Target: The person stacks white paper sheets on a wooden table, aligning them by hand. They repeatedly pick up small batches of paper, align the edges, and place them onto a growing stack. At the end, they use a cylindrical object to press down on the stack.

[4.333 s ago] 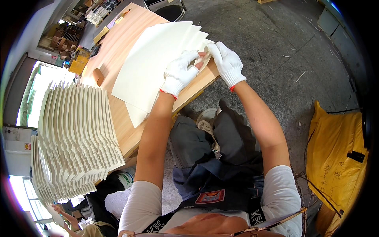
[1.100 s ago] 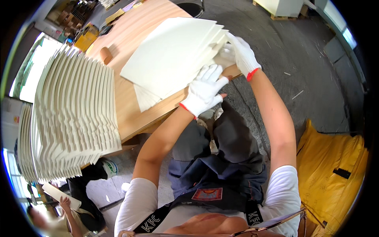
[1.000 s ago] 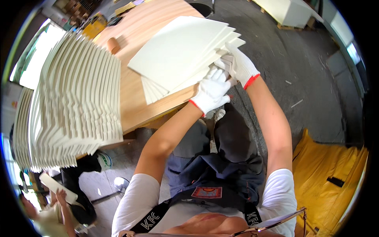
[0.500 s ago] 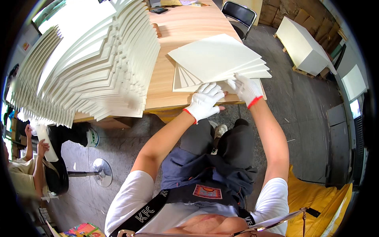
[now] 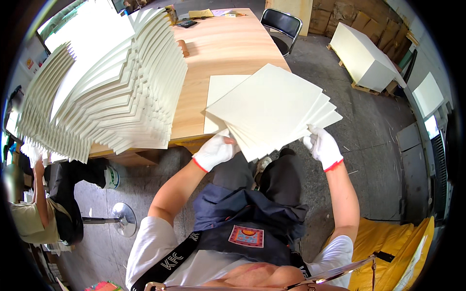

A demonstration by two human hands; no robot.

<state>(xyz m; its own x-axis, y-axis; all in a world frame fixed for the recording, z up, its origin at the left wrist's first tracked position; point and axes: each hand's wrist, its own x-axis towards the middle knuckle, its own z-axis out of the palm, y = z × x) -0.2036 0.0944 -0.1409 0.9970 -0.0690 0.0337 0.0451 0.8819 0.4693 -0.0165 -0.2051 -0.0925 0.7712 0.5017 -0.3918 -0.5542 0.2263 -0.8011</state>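
Several white board sheets (image 5: 269, 104), fanned out at their right and front corners, overhang the near edge of the table. My left hand (image 5: 217, 149), in a white knitted glove with a red cuff, is closed at their left front edge; its fingertips are partly hidden. At the right front edge, my right hand (image 5: 323, 147), gloved the same way, pinches the fanned sheets. Another white sheet (image 5: 213, 97) lies flat on the wooden table (image 5: 228, 46), partly covered by the fan.
A tall stack of bent white sheets (image 5: 116, 92) fills the table's left side. A black chair (image 5: 281, 23) stands beyond the table, a white block on a pallet (image 5: 364, 58) at far right. Yellow fabric (image 5: 383, 247) lies near right; another person (image 5: 36, 218) sits at left.
The fanned sheets have come toward me, turned, and now jut past the table's near edge. My hands have moved apart, from resting at the front of the pile to gripping its sides.
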